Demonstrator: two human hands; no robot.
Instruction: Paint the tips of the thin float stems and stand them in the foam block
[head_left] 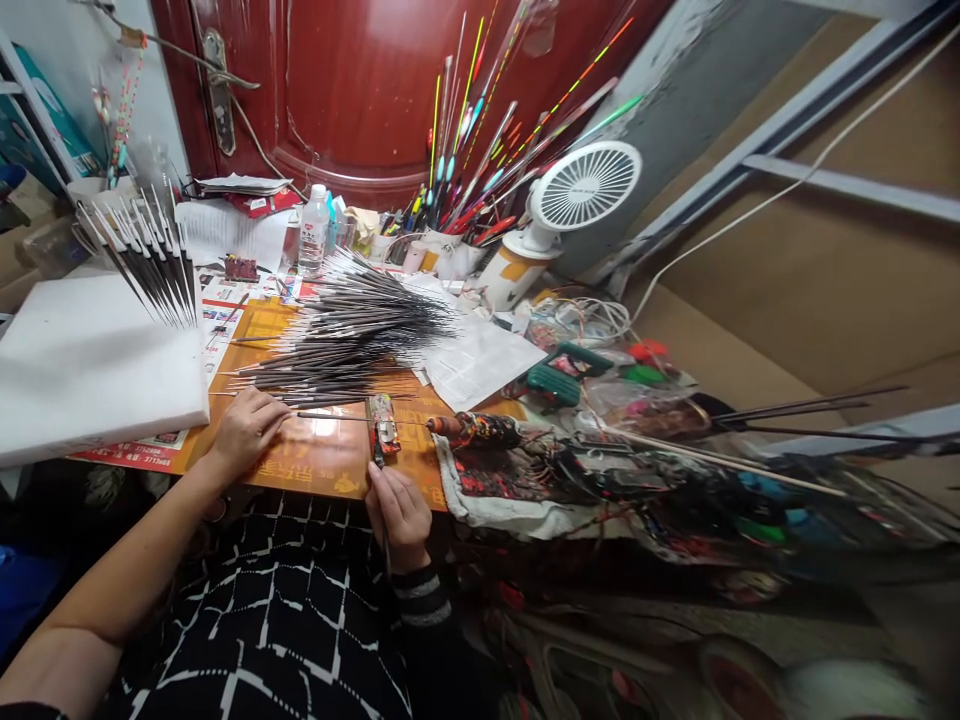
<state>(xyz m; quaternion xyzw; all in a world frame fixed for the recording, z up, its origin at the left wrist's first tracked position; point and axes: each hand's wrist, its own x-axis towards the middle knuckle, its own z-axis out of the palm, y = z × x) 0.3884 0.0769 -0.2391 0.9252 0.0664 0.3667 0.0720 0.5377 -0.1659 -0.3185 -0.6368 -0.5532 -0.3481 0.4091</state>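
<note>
My left hand (246, 428) rests on the orange tabletop (315, 465) with its fingers pinched on the end of a thin dark float stem (330, 416). The stem runs right across a small red and black support block (382, 428) toward a paint-spattered motor tool (476, 430). My right hand (399, 515) is curled at the table's front edge just below the block, holding something thin that I cannot make out. Behind the left hand lies a big fanned pile of dark float stems (352, 335).
A white foam block (90, 365) at the left carries upright dark stems (154, 265). A white desk fan (577, 195), cups of coloured floats (480, 130), a water bottle (313, 232) and papers (480, 360) stand behind. Paint-stained cloth (510, 490) and clutter fill the right.
</note>
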